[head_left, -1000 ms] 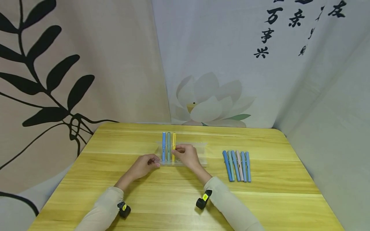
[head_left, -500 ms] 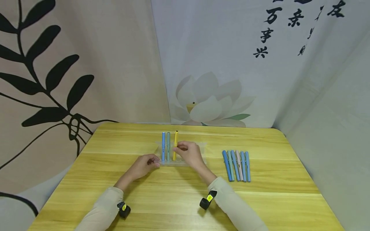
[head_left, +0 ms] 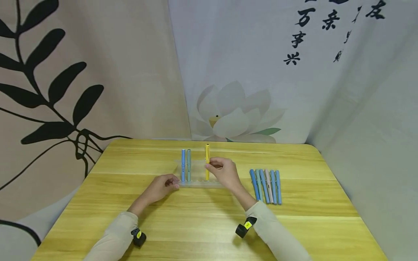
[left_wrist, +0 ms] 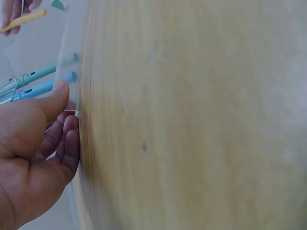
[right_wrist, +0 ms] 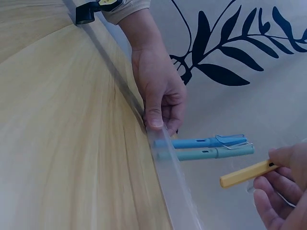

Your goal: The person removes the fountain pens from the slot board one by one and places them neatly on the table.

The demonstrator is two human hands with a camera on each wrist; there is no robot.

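Observation:
My right hand (head_left: 225, 172) pinches a yellow pen (head_left: 207, 156) upright over the clear plastic pen rack (head_left: 199, 184). In the right wrist view the lower end of the yellow pen (right_wrist: 244, 174) stands apart from the rack's front strip. My left hand (head_left: 166, 186) holds the rack's left end, thumb on the front and fingers curled behind, as the left wrist view shows. A blue pen (head_left: 183, 165) and a teal pen (head_left: 189, 165) stand side by side in the rack, near that end. Their clips show in the right wrist view.
A row of several pens (head_left: 270, 186), mostly blue with one teal and one pinkish, lies on the wooden table (head_left: 189, 224) to the right, close by my right forearm. A curtain (head_left: 147, 72) with leaf and flower prints hangs behind the table's back edge.
My right hand has lifted the yellow pen from its place beside the teal pen and carried it to the right. My left hand stays at the rack's end.

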